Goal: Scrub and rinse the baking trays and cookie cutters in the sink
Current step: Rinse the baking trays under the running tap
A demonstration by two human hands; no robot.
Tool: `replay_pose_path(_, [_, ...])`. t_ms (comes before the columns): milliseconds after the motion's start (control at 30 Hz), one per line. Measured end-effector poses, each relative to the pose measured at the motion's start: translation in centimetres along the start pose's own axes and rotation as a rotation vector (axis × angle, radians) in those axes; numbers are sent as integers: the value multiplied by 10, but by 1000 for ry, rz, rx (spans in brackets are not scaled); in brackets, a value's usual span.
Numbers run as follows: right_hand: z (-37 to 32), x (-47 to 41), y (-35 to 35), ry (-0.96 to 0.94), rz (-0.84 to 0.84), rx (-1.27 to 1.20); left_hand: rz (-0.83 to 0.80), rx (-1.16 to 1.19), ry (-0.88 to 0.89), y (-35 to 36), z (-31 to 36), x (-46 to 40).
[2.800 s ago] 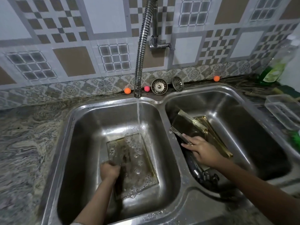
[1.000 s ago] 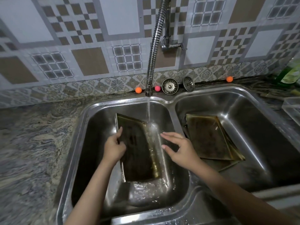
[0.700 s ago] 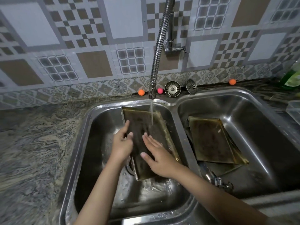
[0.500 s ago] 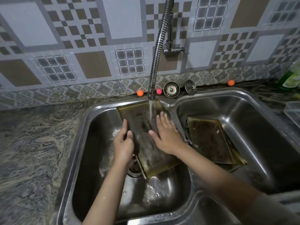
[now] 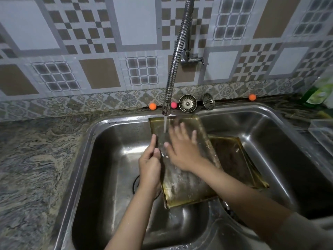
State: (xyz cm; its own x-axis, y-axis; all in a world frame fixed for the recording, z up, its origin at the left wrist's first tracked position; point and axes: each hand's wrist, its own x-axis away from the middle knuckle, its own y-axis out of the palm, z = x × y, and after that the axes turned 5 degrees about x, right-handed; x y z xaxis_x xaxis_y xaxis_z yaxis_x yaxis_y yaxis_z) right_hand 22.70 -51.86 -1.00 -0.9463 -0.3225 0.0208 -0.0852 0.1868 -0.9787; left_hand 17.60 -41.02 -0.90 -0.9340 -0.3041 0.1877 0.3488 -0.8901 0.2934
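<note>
Left hand point(image 5: 149, 165) is gripping the tilted baking tray point(image 5: 182, 179) by its left edge, right hand point(image 5: 183, 150) is pressing flat, fingers spread. Water point(image 5: 164, 126) is running over it, above the left basin point(image 5: 111, 159).

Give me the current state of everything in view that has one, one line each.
Faucet: running, stream landing on the held tray.
Tray under the faucet: tilted over the left basin, wet, being rinsed.
Trays in the right basin: stacked, leaning, still grimy.
Left hand: grips the tray's left edge.
Right hand: fingers spread flat on the tray face.
Left basin drain: open, no strainer in it.
Two strainers: out, propped against the wall.
</note>
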Motion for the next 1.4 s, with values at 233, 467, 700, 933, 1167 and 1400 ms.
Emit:
replay_pose_path(233, [18,16,7,-155,12,119,113,162,-81,-28,5,-17])
replay_pose_path(467, [-15,13,5,-275,-61,105,27,203,-86,-15,-8,-9])
replay_pose_path(700, [34,36,-8,-240,73,305,127,221,-82,-34,1,-16])
replay_pose_path(933, [58,44,-19,27,55,-719,156,153,-76,-42,-8,-30])
replay_pose_path(1167, [49,50,-14,171,127,-1030,131,62,-217,-42,-22,-23])
replay_pose_path(1400, [20,44,-22,84,200,-1049,-132,-238,0,-24,-2,-3])
